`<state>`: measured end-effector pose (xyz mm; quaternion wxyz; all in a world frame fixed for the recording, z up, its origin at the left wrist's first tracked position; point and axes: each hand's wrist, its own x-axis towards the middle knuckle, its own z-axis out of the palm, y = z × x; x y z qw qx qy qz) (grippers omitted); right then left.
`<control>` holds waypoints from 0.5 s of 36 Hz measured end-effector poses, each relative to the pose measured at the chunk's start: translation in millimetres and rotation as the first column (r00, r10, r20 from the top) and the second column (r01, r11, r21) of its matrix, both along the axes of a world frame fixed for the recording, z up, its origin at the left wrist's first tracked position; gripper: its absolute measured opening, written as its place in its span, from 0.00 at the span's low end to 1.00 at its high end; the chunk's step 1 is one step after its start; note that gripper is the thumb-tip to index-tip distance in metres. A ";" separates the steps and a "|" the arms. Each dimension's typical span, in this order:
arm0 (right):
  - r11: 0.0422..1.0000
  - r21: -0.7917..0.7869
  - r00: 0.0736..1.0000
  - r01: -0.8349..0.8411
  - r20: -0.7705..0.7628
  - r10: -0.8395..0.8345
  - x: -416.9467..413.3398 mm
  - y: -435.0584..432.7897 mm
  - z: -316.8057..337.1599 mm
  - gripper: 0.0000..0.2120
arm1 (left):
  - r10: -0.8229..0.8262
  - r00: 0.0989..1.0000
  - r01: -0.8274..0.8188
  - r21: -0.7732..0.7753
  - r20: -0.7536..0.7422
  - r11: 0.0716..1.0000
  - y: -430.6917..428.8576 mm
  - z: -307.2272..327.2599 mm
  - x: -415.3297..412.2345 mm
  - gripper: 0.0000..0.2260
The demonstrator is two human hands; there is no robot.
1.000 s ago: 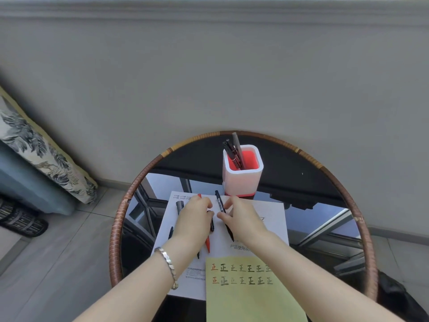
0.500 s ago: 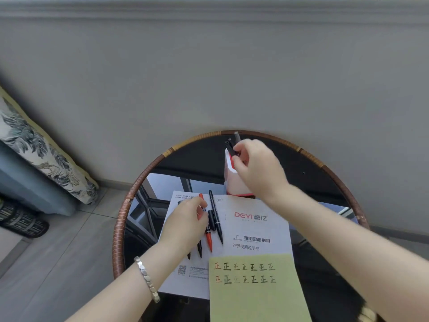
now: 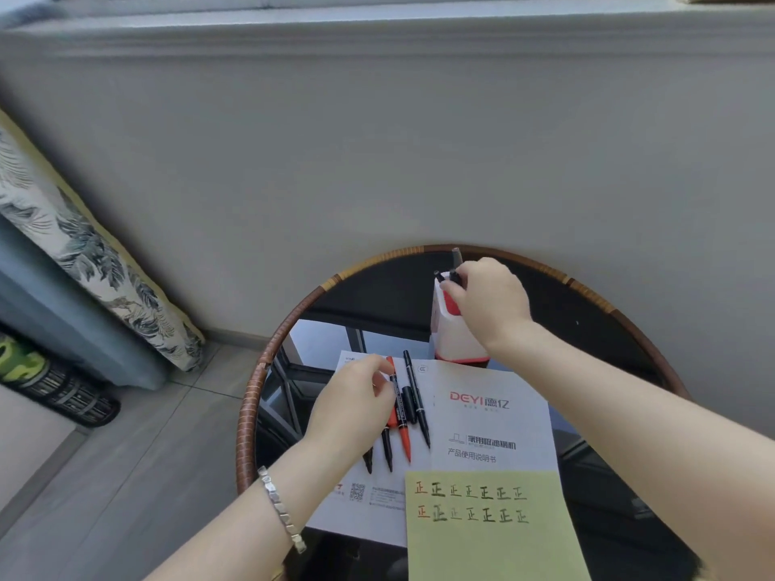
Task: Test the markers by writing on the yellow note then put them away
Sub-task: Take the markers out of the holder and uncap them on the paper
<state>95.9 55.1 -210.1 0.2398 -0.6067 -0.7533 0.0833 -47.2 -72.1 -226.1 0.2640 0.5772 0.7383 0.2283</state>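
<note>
The person's right hand [image 3: 490, 301] is reaching over the white-and-red pen holder [image 3: 451, 333] at the far edge of the round glass table [image 3: 251, 413], fingertips pinched round the top of a black marker [image 3: 455, 276] that is standing in the holder's mouth beside two other pen ends. It looks to me as if that marker is being dropped in, so the putting-away is under way. To do it well, the hand should be lowering the marker straight down until it bottoms out, not letting go while it is leaning, since the holder is narrow and already crowded.

The left hand [image 3: 356, 406] is resting on the white leaflet [image 3: 495, 417] near the table's left edge, fingers curled loosely over the row of markers lying there; I cannot tell whether it is actually gripping one. A red marker [image 3: 400, 429] and a black marker [image 3: 417, 398] are lying side by side just right of that hand, with two more black tips poking out below it. That hand would do best pinning the row so nothing rolls toward the rim.

The yellow note [image 3: 490, 534] is lying at the near edge, overlapping the leaflet, with two rows of test characters filled in, so the writing seems finished.
</note>
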 end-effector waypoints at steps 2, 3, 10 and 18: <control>0.996 0.071 0.993 -0.058 -0.098 0.065 12.0 -8.9 6.6 0.12 | -0.004 1.000 0.004 0.010 0.019 1.000 0.4 -0.1 2.8 0.11; 0.986 0.139 0.982 -0.090 -0.154 0.111 19.0 -15.4 12.1 0.12 | -0.009 0.999 0.008 0.021 0.031 1.000 0.7 -0.2 5.4 0.11; 0.947 0.263 0.743 -0.184 -0.594 0.309 55.4 -82.7 50.3 0.04 | -0.147 0.982 0.115 0.234 0.121 0.965 -2.3 7.6 26.4 0.20; 0.979 -0.116 0.504 -0.167 -0.863 -0.016 63.1 -114.1 30.0 0.04 | -0.373 0.905 0.336 0.190 0.206 0.922 -15.5 22.0 50.5 0.07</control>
